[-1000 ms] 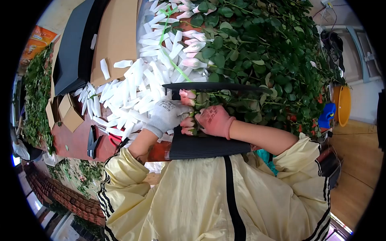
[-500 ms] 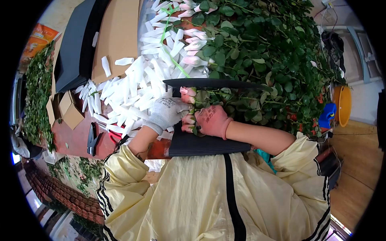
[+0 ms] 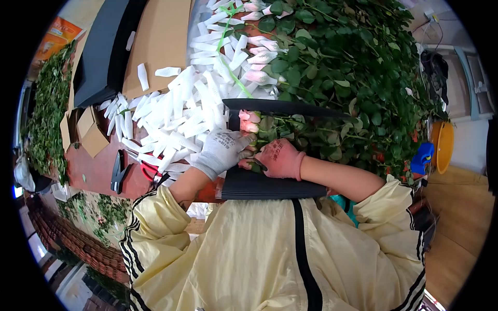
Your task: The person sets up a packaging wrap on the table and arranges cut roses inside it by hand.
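Note:
Several pink roses (image 3: 249,121) lie sideways on a black sheet (image 3: 270,187), heads to the left and leafy stems to the right. My left hand (image 3: 222,150), in a whitish glove, has its fingers bent over the lower rose heads and partly hides them. Close beside it, my right hand (image 3: 280,158), in a pink glove, is closed around the rose stems just behind the heads. A lower rose head (image 3: 246,164) shows under the fingers. The black sheet's far edge (image 3: 290,107) stands raised behind the flowers.
White foam net sleeves (image 3: 176,116) are heaped to the left. Netted roses (image 3: 261,78) and a mass of leafy stems (image 3: 342,67) lie beyond. A black stapler (image 3: 119,172) and red-handled tool (image 3: 150,171) lie left; a yellow basin (image 3: 442,147) stands right.
My left hand has shifted down over the lower rose heads, uncovering the upper ones and hiding more of the lower. My right hand stays by the stems. The whole view has shifted slightly.

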`<state>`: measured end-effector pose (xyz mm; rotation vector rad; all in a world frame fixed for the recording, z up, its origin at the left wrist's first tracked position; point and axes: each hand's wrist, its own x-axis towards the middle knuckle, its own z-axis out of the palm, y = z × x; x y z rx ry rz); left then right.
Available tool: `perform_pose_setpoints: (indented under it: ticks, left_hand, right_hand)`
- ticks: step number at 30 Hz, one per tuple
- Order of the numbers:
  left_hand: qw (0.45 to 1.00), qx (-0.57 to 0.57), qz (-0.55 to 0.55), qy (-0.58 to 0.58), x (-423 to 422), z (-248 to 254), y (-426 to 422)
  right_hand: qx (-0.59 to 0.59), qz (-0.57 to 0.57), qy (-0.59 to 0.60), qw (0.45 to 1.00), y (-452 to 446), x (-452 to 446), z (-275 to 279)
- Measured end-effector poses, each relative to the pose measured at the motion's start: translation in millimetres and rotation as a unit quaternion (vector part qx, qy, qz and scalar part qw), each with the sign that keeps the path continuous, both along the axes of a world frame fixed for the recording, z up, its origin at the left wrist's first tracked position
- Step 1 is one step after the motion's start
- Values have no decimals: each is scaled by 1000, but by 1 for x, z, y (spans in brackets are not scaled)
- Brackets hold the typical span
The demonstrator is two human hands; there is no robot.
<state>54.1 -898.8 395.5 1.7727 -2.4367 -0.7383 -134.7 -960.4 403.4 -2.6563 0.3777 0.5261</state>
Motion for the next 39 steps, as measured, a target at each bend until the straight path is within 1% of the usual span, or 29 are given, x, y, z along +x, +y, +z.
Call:
perform_pose_setpoints:
  ticks: [5, 7, 8, 9, 10, 11, 12, 13, 16, 17, 19, 21, 22, 23, 25, 26, 27, 28, 29, 30, 31, 32, 33, 34, 35, 36, 37, 38, 39]
  left_hand:
    - [999, -6, 6, 39, 5, 0, 3]
    - [999, -3, 18, 48, 11, 9, 8]
    - [995, -3, 51, 88, 16, 16, 13]
    - [989, -4, 81, 126, 22, 20, 17]
    - [957, -52, 132, 255, 32, 13, 20]
    - [954, -57, 143, 256, 43, 13, 24]
    - [956, -77, 157, 235, 53, 14, 26]
    - [957, -97, 171, 213, 59, 17, 28]
    - [966, -68, 142, 207, 63, 25, 34]
    - [971, -56, 119, 201, 62, 27, 36]
    - [969, -44, 132, 204, 62, 34, 38]
    - [968, -30, 140, 206, 62, 39, 40]
    - [964, -49, 145, 219, 64, 38, 39]
    - [959, -68, 151, 231, 64, 39, 39]
    - [962, -74, 149, 217, 65, 41, 37]
    - [964, -76, 152, 207, 65, 40, 37]
    - [965, -79, 151, 202, 63, 38, 37]
    - [957, -73, 137, 244, 57, 36, 38]
    - [948, -66, 124, 286, 51, 46, 34]
    - [969, 41, 99, 221, 46, 60, 28]
    - [977, 52, 73, 192, 40, 57, 24]
    - [984, 64, 48, 161, 33, 50, 20]
    - [986, 59, 27, 154, 27, 42, 17]
    - [977, 38, 35, 207, 25, 18, 19]
    - [995, 39, 21, 92, 22, 32, 16]
    - [994, 93, 21, 57, 21, 32, 12]
    - [990, 107, 28, 91, 21, 29, 8]
    - [990, 112, 13, 79, 25, 27, 9]
    - [990, 112, 22, 81, 30, 35, 11]
  right_hand:
    - [-1, 7, 40, 999, 4, 3, -3]
    - [-4, 10, -35, 999, 2, -6, -1]
    - [8, -6, -29, 1000, 0, -6, 13]
    - [1, 11, -30, 999, -5, -5, 27]
    - [-4, -45, -35, 998, -10, -6, 40]
    - [-4, -106, -36, 994, -11, -6, 50]
    - [-87, -108, -58, 989, -11, -8, 54]
    - [-90, -99, -60, 989, -13, -10, 51]
    - [-124, -110, -82, 983, -14, -10, 39]
    - [-119, -99, -65, 986, -11, -5, 40]
    - [-115, -92, -52, 988, -5, 0, 35]
    - [-133, -98, -104, 981, -1, 0, 21]
    - [-167, -84, -132, 974, -2, -1, 12]
    - [-170, -89, -136, 972, -4, -1, 7]
    - [-155, -92, -82, 980, -7, 1, 4]
    - [-159, -94, -87, 979, -8, 1, 7]
    - [-136, -111, -114, 978, -10, 0, 12]
    - [-113, -126, -141, 975, -12, -1, 16]
    - [-114, -125, -146, 975, -14, 1, 17]
    - [-142, -141, -112, 973, -16, 1, 17]
    - [-168, -158, -78, 970, -17, 1, 17]
    - [-191, -150, -89, 966, -17, -1, 12]
    - [-189, -145, -100, 966, -16, -9, -1]
    - [-229, -131, -143, 954, -18, -16, -20]
    - [-269, -119, -186, 937, -21, -15, -32]
    - [-232, -140, -127, 954, -22, -8, -27]
    - [-197, -161, -61, 965, -24, -4, -19]
    - [-199, -165, -85, 962, -23, -2, -20]
    - [-204, -174, -105, 958, -23, -1, -20]
